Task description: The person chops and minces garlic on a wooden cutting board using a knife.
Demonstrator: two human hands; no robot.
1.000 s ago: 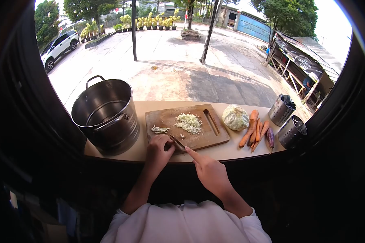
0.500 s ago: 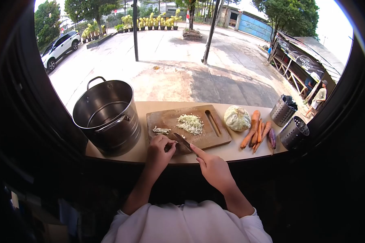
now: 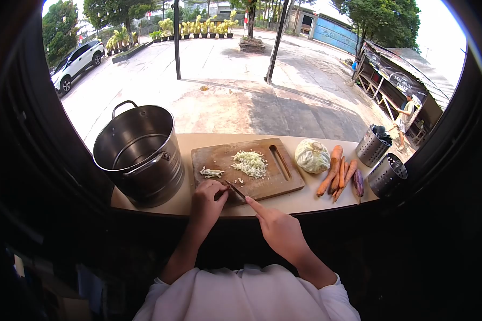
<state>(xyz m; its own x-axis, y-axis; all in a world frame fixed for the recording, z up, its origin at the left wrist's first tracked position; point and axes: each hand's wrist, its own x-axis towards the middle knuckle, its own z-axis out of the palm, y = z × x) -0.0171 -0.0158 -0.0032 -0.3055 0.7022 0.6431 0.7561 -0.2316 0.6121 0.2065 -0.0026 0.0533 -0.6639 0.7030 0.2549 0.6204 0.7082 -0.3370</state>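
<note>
Nearest: white clothing (image 3: 246, 297), forearms reaching out to the counter (image 3: 318, 200). Right hand (image 3: 280, 230) closed round the knife (image 3: 236, 191) handle, index finger extended along it, blade angled up-left over the board's near edge. Left hand (image 3: 208, 199) curled low, fingers bent in, narrow, just beside the blade tip; can't tell what's under or between them. Cutting board (image 3: 214, 155) under the blade. Small strip pile (image 3: 211, 173) just beyond left fingers; bigger chopped pile (image 3: 250, 163) farther out on the board, clear of both hands. Pot (image 3: 139, 182) left of board, upright, 2 handles visible. Right of board: cabbage (image 3: 312, 156), carrots (image 3: 337, 171), purple vegetable (image 3: 358, 183), 2 perforated metal holders (image 3: 383, 176). Beyond: pavement (image 3: 214, 107), 1 person (image 3: 405, 115) by the shed (image 3: 412, 80), 1 white car (image 3: 77, 65) far left, potted plants (image 3: 206, 28) farthest back.
</note>
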